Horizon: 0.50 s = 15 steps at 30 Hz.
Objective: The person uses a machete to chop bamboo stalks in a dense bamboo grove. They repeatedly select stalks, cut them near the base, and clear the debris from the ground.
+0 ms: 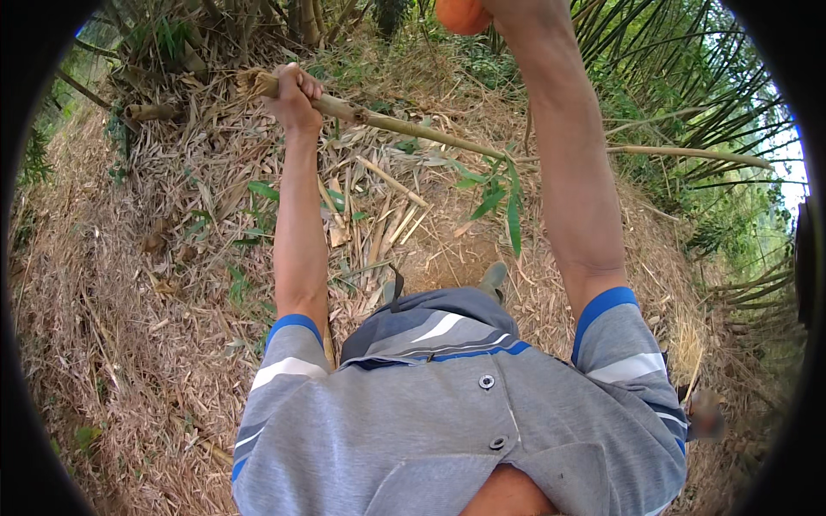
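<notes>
My left hand (296, 101) is closed round a bamboo pole (417, 131), just beside its splintered, broken end at the left. From there the pole slants away to the right, passes behind my right forearm, and has a few green leaves (495, 198) hanging near its middle. My right arm is raised high, so only part of my right hand (523, 10) shows at the top edge. Against that hand is a rounded, bright orange thing (465, 15); its kind is cut off by the frame, and the fingers are out of sight.
Dry bamboo leaves (146, 292) and litter cover the ground. Split bamboo pieces (391, 182) lie in front of my boots (494, 279). Bamboo clumps stand at the far left (305, 21) and right (688, 77), and a cut stub (155, 113) juts out at the left.
</notes>
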Available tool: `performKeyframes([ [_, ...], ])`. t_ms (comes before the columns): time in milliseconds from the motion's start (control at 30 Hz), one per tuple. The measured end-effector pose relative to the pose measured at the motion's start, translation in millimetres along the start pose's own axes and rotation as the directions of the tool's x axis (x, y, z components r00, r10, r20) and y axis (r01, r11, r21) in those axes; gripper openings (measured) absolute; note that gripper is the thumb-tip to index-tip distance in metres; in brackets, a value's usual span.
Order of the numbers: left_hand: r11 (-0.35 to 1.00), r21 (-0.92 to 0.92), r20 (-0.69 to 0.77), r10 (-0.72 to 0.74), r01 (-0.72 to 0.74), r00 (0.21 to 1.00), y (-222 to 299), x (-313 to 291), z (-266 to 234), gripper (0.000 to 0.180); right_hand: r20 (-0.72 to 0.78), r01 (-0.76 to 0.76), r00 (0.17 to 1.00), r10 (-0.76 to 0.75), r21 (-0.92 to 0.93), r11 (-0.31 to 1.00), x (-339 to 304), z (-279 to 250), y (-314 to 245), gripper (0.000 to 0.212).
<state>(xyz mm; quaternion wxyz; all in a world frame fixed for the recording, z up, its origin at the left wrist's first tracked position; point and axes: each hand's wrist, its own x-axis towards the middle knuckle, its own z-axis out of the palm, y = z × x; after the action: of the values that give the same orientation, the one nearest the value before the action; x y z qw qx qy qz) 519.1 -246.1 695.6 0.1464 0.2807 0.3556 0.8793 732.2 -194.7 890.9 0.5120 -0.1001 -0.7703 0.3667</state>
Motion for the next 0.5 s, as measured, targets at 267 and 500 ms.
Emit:
performKeyframes([
  [267, 0.999, -0.04, 0.009, 0.016, -0.016, 1.0, -2, -2, -1, 0.025, -0.01, 0.101, 0.995, -0.102, -0.114, 0.988, -4, 14, 4, 0.015],
  [500, 0.974, -0.111, 0.008, -0.196, 0.196, 0.981, -11, -12, -47, 0.03, 0.269, -0.614, 0.221, 0.937, -0.709, 0.348, -286, 6, 240, 0.038],
])
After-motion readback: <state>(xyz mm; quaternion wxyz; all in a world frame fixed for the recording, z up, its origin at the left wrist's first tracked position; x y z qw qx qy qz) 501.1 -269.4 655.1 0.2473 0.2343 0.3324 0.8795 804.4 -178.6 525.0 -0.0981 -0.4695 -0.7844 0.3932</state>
